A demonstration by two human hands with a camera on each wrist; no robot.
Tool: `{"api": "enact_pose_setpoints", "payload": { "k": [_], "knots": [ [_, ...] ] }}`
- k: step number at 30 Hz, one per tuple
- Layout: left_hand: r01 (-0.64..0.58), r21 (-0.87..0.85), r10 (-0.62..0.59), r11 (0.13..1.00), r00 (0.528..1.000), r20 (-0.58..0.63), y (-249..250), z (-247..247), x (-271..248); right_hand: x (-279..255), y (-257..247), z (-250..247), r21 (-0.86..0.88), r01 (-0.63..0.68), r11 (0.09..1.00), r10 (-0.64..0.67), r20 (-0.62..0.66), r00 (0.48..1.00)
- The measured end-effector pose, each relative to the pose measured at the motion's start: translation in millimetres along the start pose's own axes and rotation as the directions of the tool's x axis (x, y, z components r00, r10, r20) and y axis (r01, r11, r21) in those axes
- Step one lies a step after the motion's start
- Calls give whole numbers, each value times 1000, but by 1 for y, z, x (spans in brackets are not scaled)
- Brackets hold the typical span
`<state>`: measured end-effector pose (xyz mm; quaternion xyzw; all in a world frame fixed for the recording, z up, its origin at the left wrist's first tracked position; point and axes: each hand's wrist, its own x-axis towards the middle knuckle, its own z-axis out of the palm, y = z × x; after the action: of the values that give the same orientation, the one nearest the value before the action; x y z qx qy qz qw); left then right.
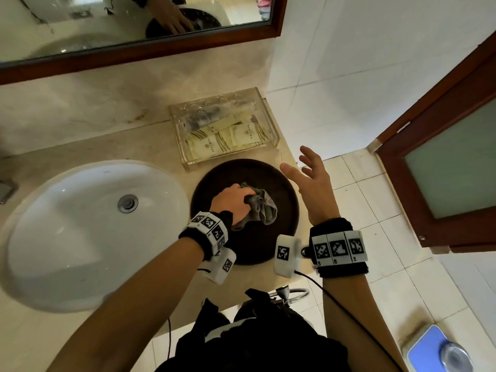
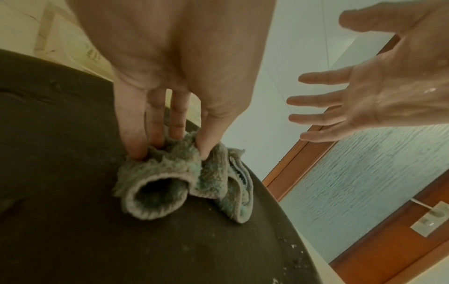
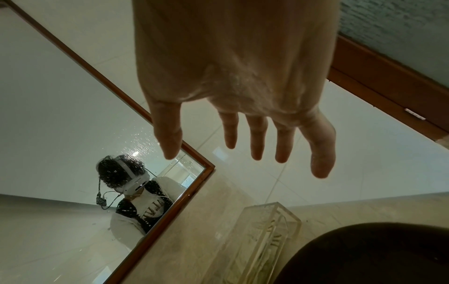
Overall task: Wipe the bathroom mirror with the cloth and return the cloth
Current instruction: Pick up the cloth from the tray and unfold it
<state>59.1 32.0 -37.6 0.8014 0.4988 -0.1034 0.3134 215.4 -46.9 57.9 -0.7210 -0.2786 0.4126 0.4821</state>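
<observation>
A crumpled grey cloth lies on the dark round tray on the counter, to the right of the sink. My left hand is down on the tray and pinches the cloth between thumb and fingertips. My right hand hovers above the tray's right rim, fingers spread and straight, holding nothing; its palm looks wet. The wood-framed mirror hangs on the wall above the counter, and its lower right corner shows water drops.
A white sink fills the left of the counter. A clear acrylic box with sachets stands just behind the tray. A wooden door with frosted glass is at the right. A blue scale sits on the floor tiles.
</observation>
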Motion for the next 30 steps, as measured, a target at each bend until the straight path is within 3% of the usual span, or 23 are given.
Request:
{"api": "enact_pose_setpoints", "payload": {
  "k": [3, 9, 18, 25, 30],
  "knots": [
    [0, 1, 0, 1000, 1000, -11, -1, -8, -2, 3, -2, 6, 9, 5, 1000, -5, 4, 1000],
    [-6, -111, -11, 994, 989, -148, -10, -41, -17, 2, -17, 25, 96, 35, 995, -35, -4, 999],
    [-121, -385, -41, 915, 921, -387, -20, -112, -40, -4, -42, 63, 74, 111, 991, -117, 81, 990],
    [-336, -577, 4, 744, 866, -500, -24, -154, -80, -18, -66, 91, 133, 113, 985, -138, 195, 971],
    [-422, -662, 19, 619, 851, -524, -24, -186, -110, -27, -95, 109, 301, 48, 953, -150, 325, 934]
  ]
}}
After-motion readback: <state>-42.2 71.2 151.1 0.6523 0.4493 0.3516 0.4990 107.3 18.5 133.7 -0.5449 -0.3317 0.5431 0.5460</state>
